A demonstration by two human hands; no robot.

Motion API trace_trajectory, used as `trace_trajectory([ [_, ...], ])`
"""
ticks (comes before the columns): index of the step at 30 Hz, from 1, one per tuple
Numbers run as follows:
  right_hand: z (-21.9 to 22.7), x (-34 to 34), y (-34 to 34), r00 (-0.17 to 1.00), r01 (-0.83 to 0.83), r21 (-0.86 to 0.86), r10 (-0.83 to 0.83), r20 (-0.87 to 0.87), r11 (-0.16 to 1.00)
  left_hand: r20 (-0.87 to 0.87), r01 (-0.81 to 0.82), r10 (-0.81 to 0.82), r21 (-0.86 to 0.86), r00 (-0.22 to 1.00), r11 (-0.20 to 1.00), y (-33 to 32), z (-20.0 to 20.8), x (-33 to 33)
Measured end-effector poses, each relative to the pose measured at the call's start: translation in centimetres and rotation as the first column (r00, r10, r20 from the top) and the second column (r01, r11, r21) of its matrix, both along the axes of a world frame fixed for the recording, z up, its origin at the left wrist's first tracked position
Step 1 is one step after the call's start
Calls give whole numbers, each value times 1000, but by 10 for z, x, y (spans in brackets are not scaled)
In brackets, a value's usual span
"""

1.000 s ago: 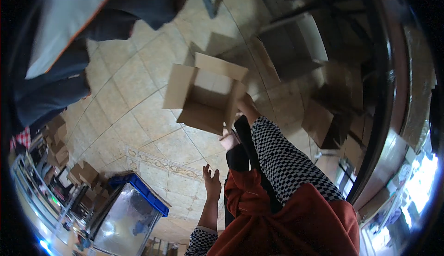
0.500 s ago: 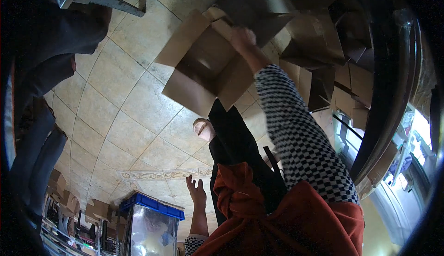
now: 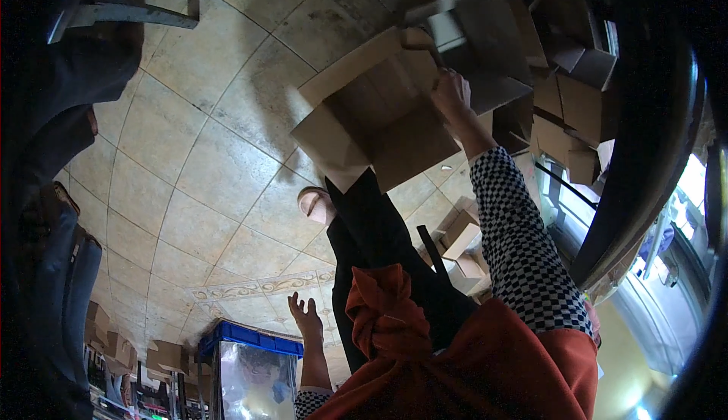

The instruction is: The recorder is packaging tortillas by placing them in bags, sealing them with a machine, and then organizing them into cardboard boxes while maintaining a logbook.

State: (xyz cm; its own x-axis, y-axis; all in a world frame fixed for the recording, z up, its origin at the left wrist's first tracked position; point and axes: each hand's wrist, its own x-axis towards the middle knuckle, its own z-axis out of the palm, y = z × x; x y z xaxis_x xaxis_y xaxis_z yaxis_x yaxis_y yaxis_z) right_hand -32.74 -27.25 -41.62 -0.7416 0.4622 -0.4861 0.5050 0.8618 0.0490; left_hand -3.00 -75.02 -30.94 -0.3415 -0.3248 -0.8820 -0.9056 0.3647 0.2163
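My right hand [image 3: 453, 98] is closed on the right edge of an open, brown cardboard box [image 3: 413, 151]. The box hangs over the floor in front of my legs, its flaps spread and its inside facing me. What I can see of the inside holds nothing. My left hand [image 3: 305, 318] hangs low at my left side, fingers spread and curved, touching nothing. Just beyond my right hand is a second open carton [image 3: 489, 48], partly hidden by the first.
More cartons [image 3: 580, 109] are piled at the right beside a dark curved edge [image 3: 644, 155]. Small boxes [image 3: 459, 238] lie by my right leg. A blue-rimmed clear bin [image 3: 243, 334] stands at lower left. Dark garments [image 3: 83, 283] line the left; tiled floor [image 3: 220, 162] spreads between.
My right hand has moved right with the box, which has turned a little. The left hand stays low and spread. The view has shifted, and small boxes by my right leg now show.
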Motion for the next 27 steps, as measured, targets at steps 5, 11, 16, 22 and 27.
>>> trace_trajectory([
  [5,-2,-3,42,999,-7,44,9,-41,999,80,27,-22,-54,997,998,-13,2,15],
  [11,-5,10,19,986,-132,288,157,-63,949,80,51,-48,-42,996,998,-14,-2,16],
  [16,43,47,-41,987,-7,-54,-1,-160,999,38,9,-10,5,999,1000,-5,-4,15],
  [22,154,55,-44,918,-143,-201,54,-393,969,19,72,-73,59,997,996,1,-8,26],
  [27,159,74,35,487,418,-267,-463,-740,868,-16,-1,3,104,1000,995,-58,-27,60],
])
